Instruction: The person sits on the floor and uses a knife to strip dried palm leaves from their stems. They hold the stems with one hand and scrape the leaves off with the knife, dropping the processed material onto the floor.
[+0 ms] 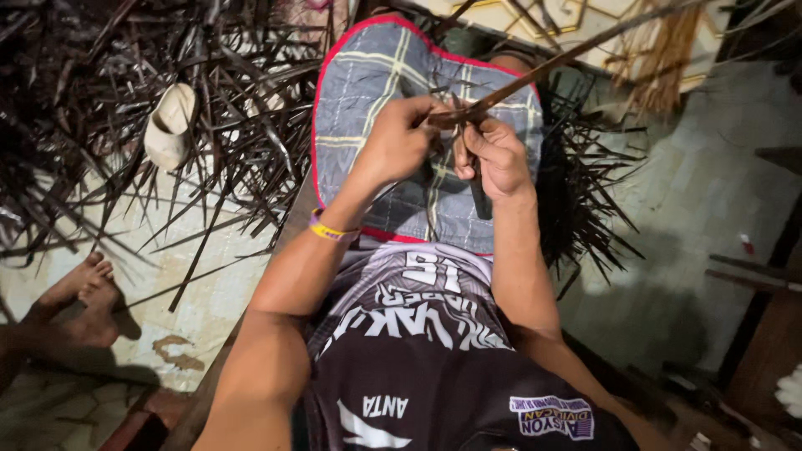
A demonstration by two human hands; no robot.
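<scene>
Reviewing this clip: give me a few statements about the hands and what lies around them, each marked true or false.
1. Both hands grip a long dark strip. True: left hand and right hand meet on the strip.
2. The cloth on the lap is plain white. False: the cloth is grey plaid with red edging.
3. The wristband is on the right arm. False: the yellow wristband is on the left.
4. A bare foot shows at the left. True: foot.
</scene>
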